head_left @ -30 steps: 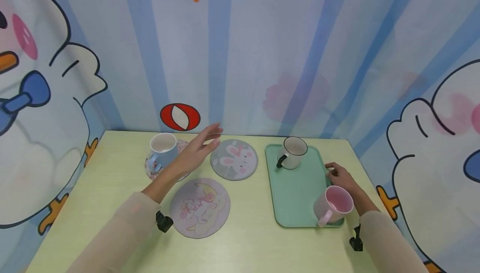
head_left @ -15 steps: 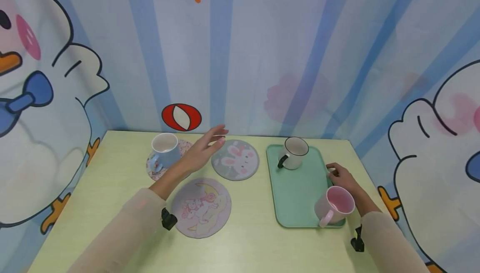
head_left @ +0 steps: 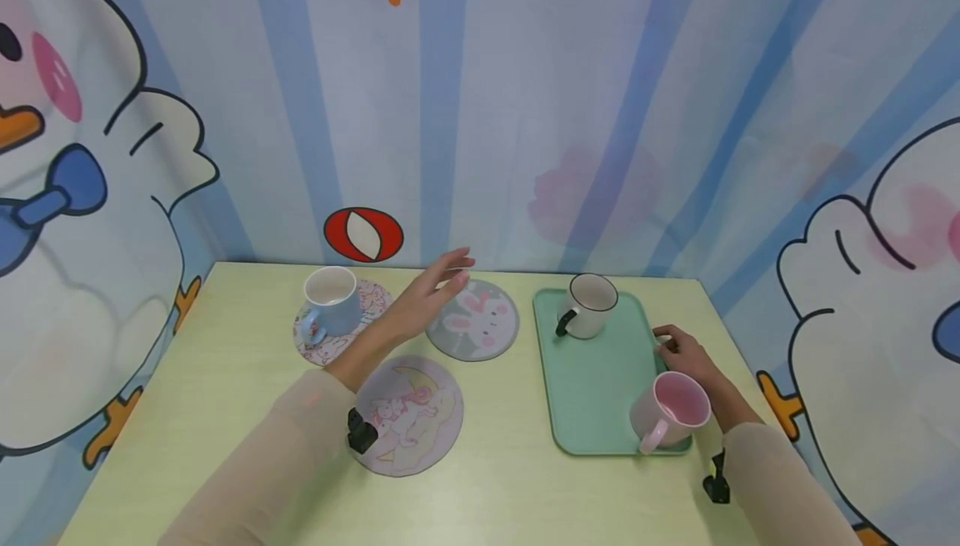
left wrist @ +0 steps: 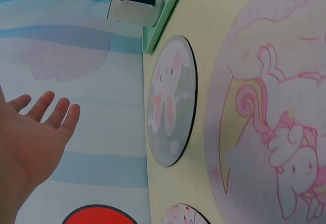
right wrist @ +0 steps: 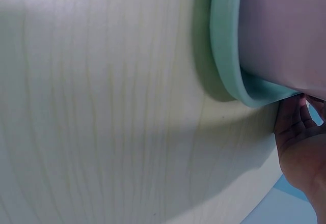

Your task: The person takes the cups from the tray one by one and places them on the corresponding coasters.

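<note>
In the head view my left hand [head_left: 429, 300] is in the air between the blue mug [head_left: 333, 304] and the grey bunny placemat [head_left: 480, 325], fingers spread and holding nothing. The left wrist view shows its palm and loosely bent fingers. My right hand [head_left: 686, 356] grips the right rim of the green tray [head_left: 596, 400]; part of its fingers is hidden at the rim. On that tray stand a white mug [head_left: 588, 306] with a black handle, at the back, and a pink mug [head_left: 667, 414] at the front right corner, next to my right wrist.
The blue mug stands on a round floral placemat [head_left: 375, 298] at the back left. A round unicorn placemat [head_left: 420, 438] lies in front, partly under my left sleeve in this view. Behind the pale yellow table [head_left: 510, 488] hangs a striped blue cloth [head_left: 495, 112].
My left hand has moved to the right, away from the blue mug and over toward the bunny placemat. The right hand, tray and mugs have stayed in place.
</note>
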Action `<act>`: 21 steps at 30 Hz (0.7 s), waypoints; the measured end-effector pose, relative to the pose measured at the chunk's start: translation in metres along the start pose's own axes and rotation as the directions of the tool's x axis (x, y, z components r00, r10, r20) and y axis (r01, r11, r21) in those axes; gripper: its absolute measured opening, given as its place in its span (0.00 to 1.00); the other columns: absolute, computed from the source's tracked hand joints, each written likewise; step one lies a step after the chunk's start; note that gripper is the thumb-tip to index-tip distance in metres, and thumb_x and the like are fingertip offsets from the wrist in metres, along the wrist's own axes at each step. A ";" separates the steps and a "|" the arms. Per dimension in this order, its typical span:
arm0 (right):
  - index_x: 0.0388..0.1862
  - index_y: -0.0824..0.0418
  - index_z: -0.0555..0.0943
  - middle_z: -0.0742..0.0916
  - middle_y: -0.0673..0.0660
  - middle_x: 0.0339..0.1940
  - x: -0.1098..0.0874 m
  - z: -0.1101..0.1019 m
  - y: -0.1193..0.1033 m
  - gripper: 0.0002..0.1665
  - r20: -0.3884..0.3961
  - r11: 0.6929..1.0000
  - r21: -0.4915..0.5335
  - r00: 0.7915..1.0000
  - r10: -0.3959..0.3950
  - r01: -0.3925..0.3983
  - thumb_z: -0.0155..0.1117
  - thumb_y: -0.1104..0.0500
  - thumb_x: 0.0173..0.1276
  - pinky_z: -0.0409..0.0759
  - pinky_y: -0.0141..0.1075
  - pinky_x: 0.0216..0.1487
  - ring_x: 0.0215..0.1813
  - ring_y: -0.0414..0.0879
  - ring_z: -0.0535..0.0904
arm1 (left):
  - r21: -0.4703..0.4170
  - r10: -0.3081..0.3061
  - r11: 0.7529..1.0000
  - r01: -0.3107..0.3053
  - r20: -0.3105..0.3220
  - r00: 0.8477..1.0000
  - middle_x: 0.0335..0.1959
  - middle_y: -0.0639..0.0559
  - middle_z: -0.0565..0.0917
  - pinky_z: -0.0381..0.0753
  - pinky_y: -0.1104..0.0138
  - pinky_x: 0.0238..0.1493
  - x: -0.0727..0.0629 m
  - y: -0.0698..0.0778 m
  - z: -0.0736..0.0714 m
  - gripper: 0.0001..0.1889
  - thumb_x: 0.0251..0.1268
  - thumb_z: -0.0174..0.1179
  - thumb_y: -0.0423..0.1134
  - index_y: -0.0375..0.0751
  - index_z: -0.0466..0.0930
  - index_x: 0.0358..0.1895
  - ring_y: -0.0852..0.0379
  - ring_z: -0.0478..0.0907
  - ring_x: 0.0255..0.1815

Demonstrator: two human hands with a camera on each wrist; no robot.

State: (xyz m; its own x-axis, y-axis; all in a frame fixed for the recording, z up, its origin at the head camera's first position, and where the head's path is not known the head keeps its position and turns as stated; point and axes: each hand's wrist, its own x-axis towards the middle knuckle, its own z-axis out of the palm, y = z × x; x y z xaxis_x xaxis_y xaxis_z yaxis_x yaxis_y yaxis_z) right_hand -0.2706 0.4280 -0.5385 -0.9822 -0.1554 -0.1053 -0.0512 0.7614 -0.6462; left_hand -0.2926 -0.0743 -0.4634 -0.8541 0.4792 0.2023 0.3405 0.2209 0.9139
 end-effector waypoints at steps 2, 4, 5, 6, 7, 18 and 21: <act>0.71 0.76 0.68 0.83 0.73 0.48 0.001 0.000 0.001 0.24 -0.002 1.000 -0.003 1.000 -0.003 0.003 0.51 0.63 0.84 0.81 0.50 0.45 0.48 0.62 0.82 | -0.006 0.006 1.000 -0.006 0.002 1.000 0.80 0.49 0.67 0.61 0.39 0.77 0.003 0.001 0.003 0.32 0.88 0.47 0.53 0.51 0.53 0.86 0.44 0.61 0.82; 0.71 0.76 0.68 0.83 0.73 0.48 0.002 0.000 0.002 0.24 -0.003 1.000 -0.006 1.000 -0.008 0.008 0.51 0.63 0.84 0.81 0.49 0.45 0.48 0.61 0.82 | -0.011 0.009 1.000 -0.009 0.004 1.000 0.80 0.49 0.67 0.63 0.39 0.76 0.006 0.002 0.006 0.31 0.88 0.47 0.52 0.51 0.53 0.86 0.43 0.61 0.81; 0.71 0.76 0.68 0.84 0.73 0.48 0.002 0.000 0.003 0.24 -0.004 1.000 -0.007 1.000 -0.009 0.009 0.52 0.63 0.84 0.81 0.49 0.45 0.48 0.61 0.82 | -0.012 0.009 1.000 -0.009 0.008 1.000 0.80 0.49 0.67 0.63 0.39 0.76 0.008 0.003 0.008 0.31 0.88 0.47 0.52 0.51 0.53 0.86 0.43 0.62 0.81; 0.71 0.76 0.68 0.83 0.73 0.48 0.002 0.000 0.003 0.24 -0.003 1.000 -0.007 1.000 -0.008 0.008 0.52 0.63 0.84 0.81 0.49 0.45 0.48 0.61 0.82 | -0.012 0.008 1.000 -0.008 0.012 1.000 0.80 0.48 0.67 0.64 0.38 0.75 0.009 0.003 0.010 0.31 0.88 0.47 0.52 0.51 0.53 0.86 0.43 0.62 0.81; 0.71 0.76 0.68 0.84 0.73 0.48 0.002 0.000 0.003 0.24 -0.004 1.000 -0.009 1.000 -0.006 0.006 0.52 0.63 0.84 0.81 0.50 0.45 0.48 0.61 0.82 | -0.009 0.006 1.000 -0.005 0.016 1.000 0.80 0.49 0.68 0.66 0.39 0.74 0.010 0.004 0.011 0.31 0.88 0.47 0.52 0.52 0.54 0.86 0.43 0.62 0.81; 0.72 0.76 0.67 0.83 0.73 0.49 0.001 0.000 0.001 0.24 0.002 1.000 -0.006 1.000 0.001 -0.001 0.51 0.63 0.84 0.81 0.50 0.45 0.49 0.62 0.82 | 0.009 0.000 1.000 -0.001 0.039 0.999 0.80 0.48 0.68 0.62 0.42 0.77 0.022 0.011 0.023 0.32 0.88 0.46 0.54 0.50 0.52 0.86 0.44 0.64 0.80; 0.72 0.77 0.67 0.83 0.73 0.49 0.000 0.000 0.001 0.24 0.002 1.000 -0.003 1.000 -0.002 0.002 0.51 0.63 0.84 0.80 0.49 0.44 0.49 0.61 0.82 | 0.010 0.001 1.000 -0.001 0.042 0.999 0.80 0.48 0.67 0.62 0.43 0.78 0.026 0.011 0.026 0.33 0.88 0.45 0.55 0.50 0.52 0.87 0.45 0.64 0.80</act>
State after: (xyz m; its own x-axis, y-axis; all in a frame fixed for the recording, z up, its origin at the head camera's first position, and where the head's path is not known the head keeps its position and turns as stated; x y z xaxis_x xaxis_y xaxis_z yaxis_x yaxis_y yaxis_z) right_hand -0.2704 0.4284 -0.5391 -0.9817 -0.1586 -0.1052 -0.0543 0.7631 -0.6440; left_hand -0.3008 -0.0375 -0.4570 -0.8367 0.5143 0.1883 0.3456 0.2291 0.9100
